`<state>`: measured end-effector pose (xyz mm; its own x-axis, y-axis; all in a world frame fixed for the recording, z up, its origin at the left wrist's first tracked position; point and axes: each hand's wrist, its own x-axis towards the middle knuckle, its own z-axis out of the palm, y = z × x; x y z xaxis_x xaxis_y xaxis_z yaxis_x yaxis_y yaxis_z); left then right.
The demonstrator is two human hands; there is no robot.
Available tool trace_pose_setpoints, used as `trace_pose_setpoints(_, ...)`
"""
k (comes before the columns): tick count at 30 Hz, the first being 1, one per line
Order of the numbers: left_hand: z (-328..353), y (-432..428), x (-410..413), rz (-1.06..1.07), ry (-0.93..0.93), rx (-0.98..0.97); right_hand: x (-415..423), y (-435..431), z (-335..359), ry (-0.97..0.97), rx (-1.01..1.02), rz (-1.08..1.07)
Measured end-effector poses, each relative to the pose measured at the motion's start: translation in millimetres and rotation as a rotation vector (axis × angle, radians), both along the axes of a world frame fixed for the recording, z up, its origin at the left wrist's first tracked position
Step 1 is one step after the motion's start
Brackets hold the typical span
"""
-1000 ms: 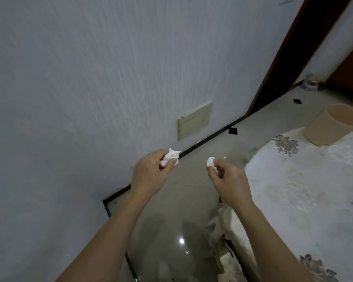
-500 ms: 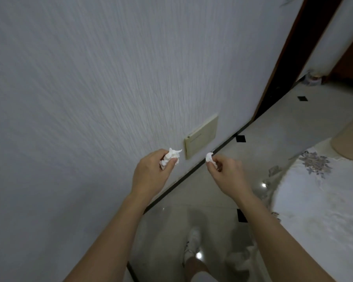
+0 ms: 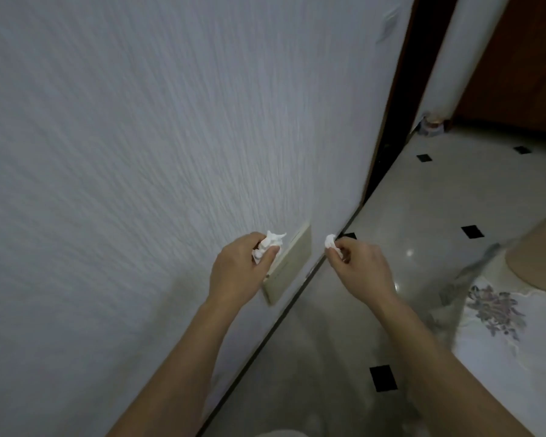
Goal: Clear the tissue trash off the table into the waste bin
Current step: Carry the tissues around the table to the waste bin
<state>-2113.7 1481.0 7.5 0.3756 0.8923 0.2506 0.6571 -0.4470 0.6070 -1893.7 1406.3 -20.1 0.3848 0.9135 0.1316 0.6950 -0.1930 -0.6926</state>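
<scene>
My left hand is closed around a crumpled white tissue wad, held in front of the grey wall. My right hand pinches a smaller white tissue scrap between thumb and fingers, above the floor. The two hands are level and a short gap apart. A beige bin stands at the right edge, partly cut off by the frame. The table with its flowered white cloth lies at the lower right, below the bin in the picture.
A textured grey wall fills the left, with a beige wall plate behind my left hand. Glossy tiled floor with black inlays runs to a dark door frame and a white pipe.
The view has swung further left: the table and bin slid toward the right edge and the wall plate moved in behind my left hand. Both hands keep hold of their tissues.
</scene>
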Motion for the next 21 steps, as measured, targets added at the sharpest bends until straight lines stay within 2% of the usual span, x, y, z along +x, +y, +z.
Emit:
trace_pose_setpoints(6,-1,64,66,-0.131,-0.05,-0.022,56,28,6,-0.051,-0.002,-0.162)
trace_pose_setpoints(12,-15,120,168,-0.332,-0.153,-0.053,131,46,2,-0.062,-0.047,-0.32)
trace_pose_setpoints(21,-27,244,341,-0.541,-0.103,-0.04,255,130,-1,-0.106,-0.046,-0.57)
